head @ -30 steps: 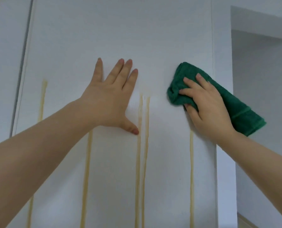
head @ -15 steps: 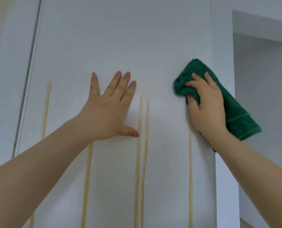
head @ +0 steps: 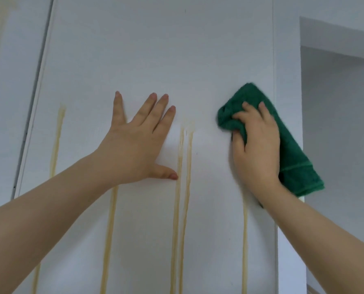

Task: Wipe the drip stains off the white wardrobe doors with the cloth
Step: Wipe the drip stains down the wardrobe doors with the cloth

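Gripping bunched green cloth (head: 293, 155), R hand (head: 257, 149) presses it to door (head: 155, 60); long axis upper-left to lower-right. L hand (head: 134, 149) flat, fingers spread.

White wall (head: 338, 128) at right, set back under a boxed soffit (head: 336, 37). Tan strip (head: 311, 290) in bottom right corner, unclear what. Soft, even light.

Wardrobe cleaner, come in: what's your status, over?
Left hand flat on the wardrobe door, holding nothing. Right hand grips green cloth against door. Yellow drip stains run unwiped below both hands. Nothing in the way.
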